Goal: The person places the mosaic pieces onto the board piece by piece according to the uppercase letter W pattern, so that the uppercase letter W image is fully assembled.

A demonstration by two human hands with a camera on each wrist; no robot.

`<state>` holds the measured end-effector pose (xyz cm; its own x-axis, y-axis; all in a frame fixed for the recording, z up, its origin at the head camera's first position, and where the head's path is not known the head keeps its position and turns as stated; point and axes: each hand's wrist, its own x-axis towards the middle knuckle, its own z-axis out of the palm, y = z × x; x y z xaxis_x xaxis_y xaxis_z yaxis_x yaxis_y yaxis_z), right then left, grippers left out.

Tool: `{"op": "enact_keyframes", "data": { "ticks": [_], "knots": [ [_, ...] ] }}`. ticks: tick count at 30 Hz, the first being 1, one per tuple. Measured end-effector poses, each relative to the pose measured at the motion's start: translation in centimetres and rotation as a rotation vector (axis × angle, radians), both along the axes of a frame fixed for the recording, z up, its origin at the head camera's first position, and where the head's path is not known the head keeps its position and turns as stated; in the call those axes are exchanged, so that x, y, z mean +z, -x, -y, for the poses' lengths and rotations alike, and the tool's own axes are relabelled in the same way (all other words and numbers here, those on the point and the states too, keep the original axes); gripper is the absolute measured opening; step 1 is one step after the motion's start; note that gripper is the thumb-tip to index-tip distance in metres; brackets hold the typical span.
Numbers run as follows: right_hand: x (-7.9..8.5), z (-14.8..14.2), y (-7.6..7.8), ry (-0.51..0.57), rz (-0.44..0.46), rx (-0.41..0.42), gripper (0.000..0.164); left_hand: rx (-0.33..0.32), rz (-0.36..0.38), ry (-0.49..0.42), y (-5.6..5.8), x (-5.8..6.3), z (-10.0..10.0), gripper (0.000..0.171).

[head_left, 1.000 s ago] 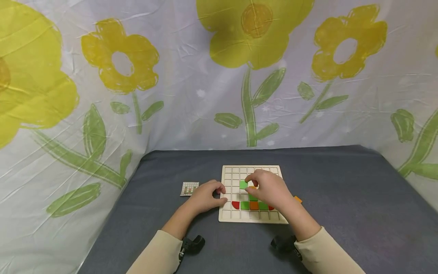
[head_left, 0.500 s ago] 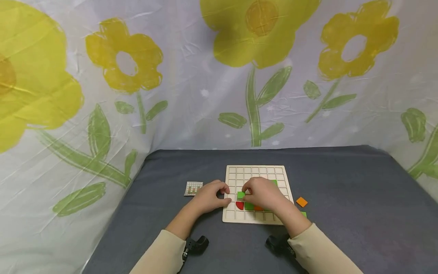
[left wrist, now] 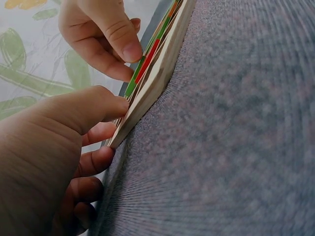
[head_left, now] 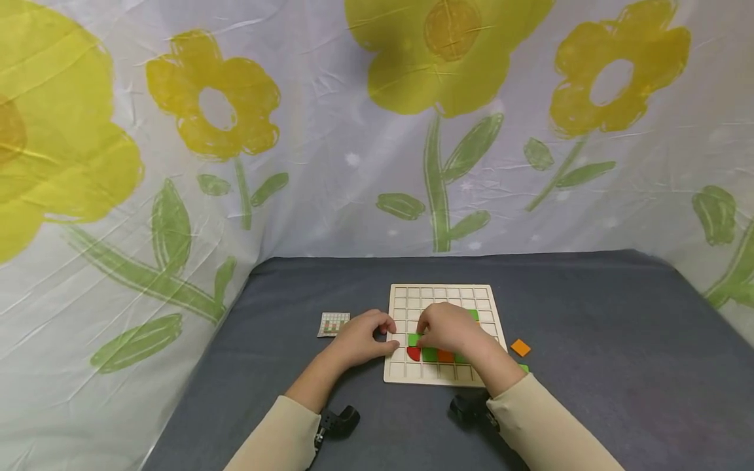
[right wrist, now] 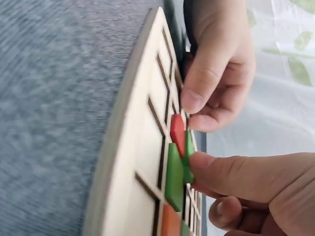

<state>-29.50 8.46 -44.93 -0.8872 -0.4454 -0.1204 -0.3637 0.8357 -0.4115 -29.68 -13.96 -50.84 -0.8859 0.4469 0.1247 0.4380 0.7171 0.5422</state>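
Note:
A pale wooden grid board (head_left: 406,375) lies on the dark cloth with coloured tiles in some of its cells. At its left edge my left hand (head_left: 366,339) holds it, thumb and fingers at the rim. My right hand (head_left: 455,332) reaches over the board and pinches a green square tile (head_left: 414,340), which sits just behind a red rounded tile (head_left: 413,354). In the right wrist view the thumb is against that green tile (right wrist: 188,147). Beside the red one, a green tile (head_left: 429,354) and an orange tile (head_left: 446,356) line the same row. My right hand hides other tiles.
A small printed pattern card (head_left: 334,323) lies left of the board, partly behind my left hand. Right of the board are a loose orange tile (head_left: 521,347) and a green tile (head_left: 523,368) near my right forearm. A flower-print curtain (head_left: 330,163) rises behind the table.
My right hand has moved left and nearer across the board with the green tile, which is now lower, right behind the red tile. My left hand has stayed at the board's edge.

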Motion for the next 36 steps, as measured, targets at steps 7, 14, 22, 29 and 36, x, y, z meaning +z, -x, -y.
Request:
{"op": "enact_keyframes", "data": {
  "ticks": [7, 14, 22, 29, 36],
  "knots": [
    [-0.6, 0.2, 0.1, 0.039, -0.031, -0.003, 0.004, 0.010, -0.003, 0.001, 0.0, 0.1, 0.1, 0.017],
    [-1.0, 0.4, 0.1, 0.022, -0.071, -0.010, 0.008, 0.014, -0.007, -0.002, 0.0, -0.1, 0.2, 0.017],
    [-1.4, -0.1, -0.5, 0.048, -0.079, -0.041, 0.012, 0.011, -0.009, 0.003, -0.1, 0.0, -0.1, 0.017],
    [-1.5, -0.1, -0.6, 0.042, -0.097, -0.060, 0.015, 0.005, -0.013, 0.017, 0.1, -0.1, -0.2, 0.017],
    [-0.3, -1.2, -0.5, 0.133, -0.062, -0.070, 0.019, 0.011, -0.005, 0.018, 0.1, -0.2, 0.0, 0.017]
  ]
}}
